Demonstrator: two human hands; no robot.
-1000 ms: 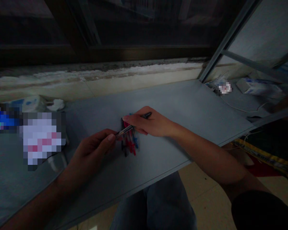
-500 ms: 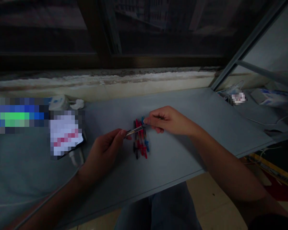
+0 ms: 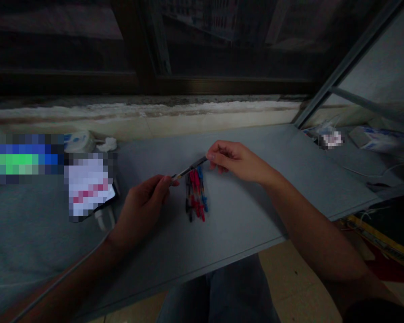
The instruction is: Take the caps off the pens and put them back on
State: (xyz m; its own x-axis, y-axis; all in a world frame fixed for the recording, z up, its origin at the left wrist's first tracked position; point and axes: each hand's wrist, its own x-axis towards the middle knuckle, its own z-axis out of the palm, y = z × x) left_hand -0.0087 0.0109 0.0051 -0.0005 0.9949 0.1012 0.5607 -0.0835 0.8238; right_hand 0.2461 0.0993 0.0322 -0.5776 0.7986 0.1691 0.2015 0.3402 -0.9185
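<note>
While the left hand (image 3: 144, 202) and right hand (image 3: 237, 161) pinch opposite ends of one pen (image 3: 189, 170) just above the pile of pens (image 3: 195, 197) on the table (image 3: 256, 215), a loose fingertip grip could drop it, scattering the pile.

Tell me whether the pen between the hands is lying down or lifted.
Lifted: pen pinched at its ends by left hand and right hand, above the pile.

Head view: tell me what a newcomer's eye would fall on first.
Mid-frame, the left hand and right hand pinch the two ends of one slim pen, held over the grey table. Just below it lies a cluster of coloured pens, red, blue and black.
</note>
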